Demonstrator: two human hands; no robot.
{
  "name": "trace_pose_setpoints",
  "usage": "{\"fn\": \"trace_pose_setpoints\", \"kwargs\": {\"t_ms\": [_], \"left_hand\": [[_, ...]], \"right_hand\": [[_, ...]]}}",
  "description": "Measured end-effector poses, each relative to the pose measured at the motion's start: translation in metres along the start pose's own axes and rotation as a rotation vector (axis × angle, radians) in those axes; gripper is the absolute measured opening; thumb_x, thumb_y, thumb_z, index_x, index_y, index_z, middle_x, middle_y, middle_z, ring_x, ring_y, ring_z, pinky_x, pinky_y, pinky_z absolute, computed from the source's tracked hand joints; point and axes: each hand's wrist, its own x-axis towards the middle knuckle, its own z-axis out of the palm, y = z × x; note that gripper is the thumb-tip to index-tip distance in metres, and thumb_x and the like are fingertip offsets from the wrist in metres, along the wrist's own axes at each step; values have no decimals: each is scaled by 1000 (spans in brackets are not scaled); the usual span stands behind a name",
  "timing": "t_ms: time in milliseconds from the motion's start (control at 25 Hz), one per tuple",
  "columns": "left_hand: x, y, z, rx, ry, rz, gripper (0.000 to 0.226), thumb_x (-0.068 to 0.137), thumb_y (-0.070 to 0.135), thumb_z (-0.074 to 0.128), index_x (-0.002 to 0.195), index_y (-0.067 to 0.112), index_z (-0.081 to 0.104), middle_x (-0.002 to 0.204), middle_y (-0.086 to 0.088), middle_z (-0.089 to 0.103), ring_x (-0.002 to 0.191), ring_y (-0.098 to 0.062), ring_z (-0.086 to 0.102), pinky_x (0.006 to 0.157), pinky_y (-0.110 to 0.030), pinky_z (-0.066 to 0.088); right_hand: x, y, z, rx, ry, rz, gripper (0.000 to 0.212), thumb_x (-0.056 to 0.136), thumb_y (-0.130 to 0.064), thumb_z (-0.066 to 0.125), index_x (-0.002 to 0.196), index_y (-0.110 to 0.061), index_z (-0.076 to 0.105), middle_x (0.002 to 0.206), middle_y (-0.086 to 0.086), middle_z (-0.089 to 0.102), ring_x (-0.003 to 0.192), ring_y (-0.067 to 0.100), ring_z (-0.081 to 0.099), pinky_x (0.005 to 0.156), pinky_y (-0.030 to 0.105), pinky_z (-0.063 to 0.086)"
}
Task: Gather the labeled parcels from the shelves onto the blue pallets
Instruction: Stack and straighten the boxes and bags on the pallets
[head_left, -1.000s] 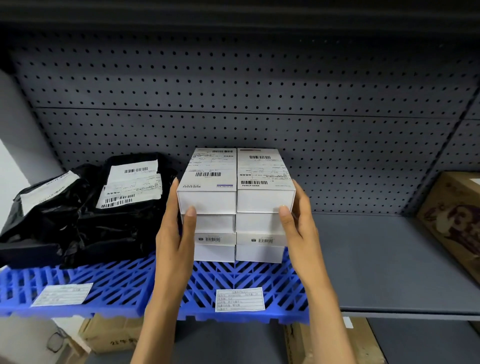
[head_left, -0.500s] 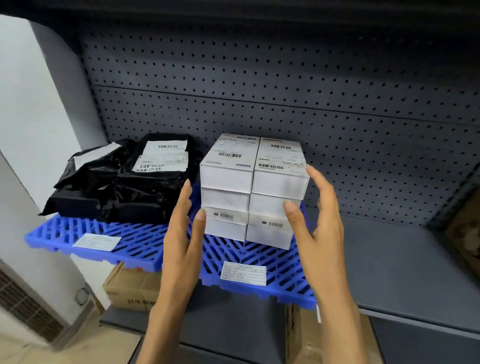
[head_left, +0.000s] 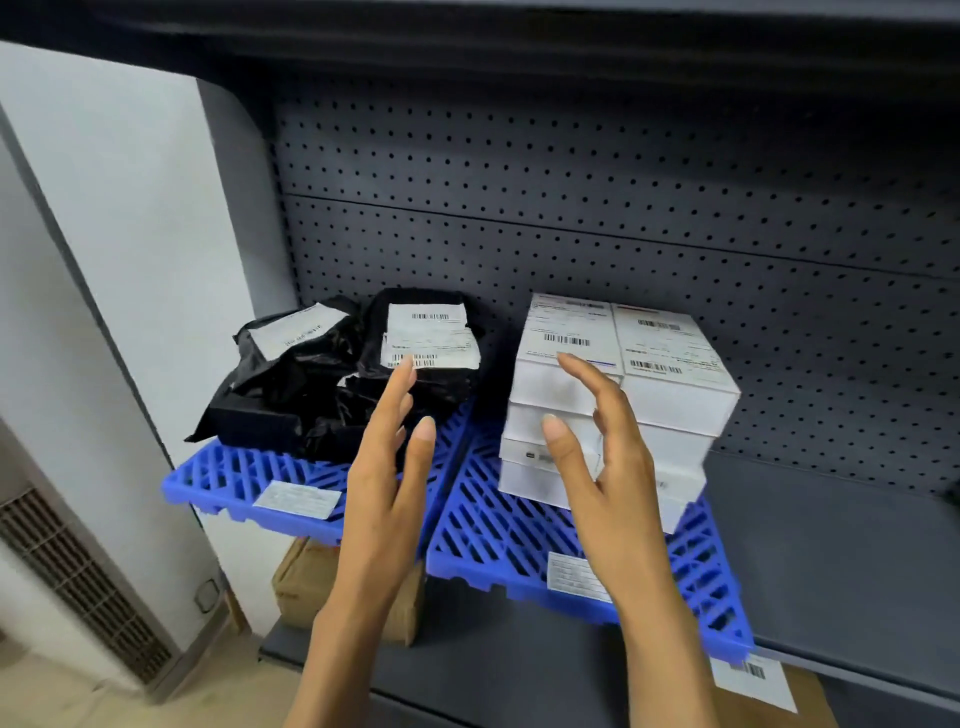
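Note:
A stack of white labeled boxes (head_left: 670, 395) stands on the right blue pallet (head_left: 498, 540) on the grey shelf. Black poly-bag parcels (head_left: 322, 384) with white barcode labels lie on the left blue pallet (head_left: 228, 478). My left hand (head_left: 389, 467) hovers in front of the gap between the pallets, fingers straight, holding nothing. My right hand (head_left: 602, 457) floats in front of the white stack's left side, fingers relaxed and apart from the boxes. Both pallets carry a small paper tag on their front edge.
A grey pegboard (head_left: 623, 208) backs the shelf. Bare grey shelf (head_left: 831, 561) extends right of the pallets. Cardboard boxes (head_left: 311, 587) sit on the lower shelf, one with a barcode label (head_left: 753, 675). A white wall and floor vent (head_left: 67, 571) are at the left.
Both hands have let go of the white box stack and drawn back from it. The view has swung left, so the stack now sits further right.

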Motion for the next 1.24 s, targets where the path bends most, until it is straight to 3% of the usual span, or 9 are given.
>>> {"fn": "trace_pose_setpoints", "kwargs": {"t_ms": [80,240,360,480,680,960,1120,1240], "left_hand": [[13,-1,-22,-3,1,27,50,107,29,45,155,39,35,160,16,41,147,-2,39,120,-29,34],[33,-3,-60,16,-34,34,49,108,29,45,155,38,36,153,20,48,134,-7,55,114,-24,42],[45,-5,-87,53,-69,44,49,108,30,44,156,33,38,147,21,53,117,-16,64,102,-20,46],[57,-7,-113,39,-88,34,45,107,34,44,151,31,46,140,16,59,117,-19,65,98,-18,47],[69,-19,-149,48,-133,44,40,106,32,44,144,40,51,134,14,63,115,-21,66,99,-25,51],[78,-41,-170,115,-97,107,44,99,9,45,133,34,60,126,12,65,113,-17,64,94,-24,52],[90,-56,-173,380,38,198,36,98,13,60,130,27,66,126,20,61,127,-5,47,108,-23,40],[105,-73,-175,543,7,142,49,94,25,73,142,26,59,142,7,55,137,-17,43,114,-38,38]], "right_hand": [[4,-10,25,-5,-2,1,43,104,-33,49,146,-40,42,151,-28,40,144,-8,31,111,3,22],[12,-25,68,-31,-7,-6,41,106,-33,47,145,-41,42,151,-28,40,144,-8,30,118,15,26],[16,-37,99,-44,3,-12,39,107,-31,46,145,-38,44,151,-25,42,144,-8,31,116,11,25],[17,-45,128,-59,43,-26,38,107,-27,46,144,-33,46,147,-24,45,142,-8,34,113,8,24],[13,-53,166,-60,82,-7,37,108,-20,45,143,-33,49,145,-23,48,141,-3,38,118,19,30],[20,-55,190,-97,80,14,59,96,9,41,139,-30,53,144,-17,50,142,3,39,119,29,34],[31,-45,192,-163,103,15,49,98,1,48,136,-30,56,141,-19,53,141,4,39,119,37,34],[43,-32,182,-317,64,81,49,97,-20,63,139,-41,51,147,-27,43,146,-2,26,123,46,21]]}}
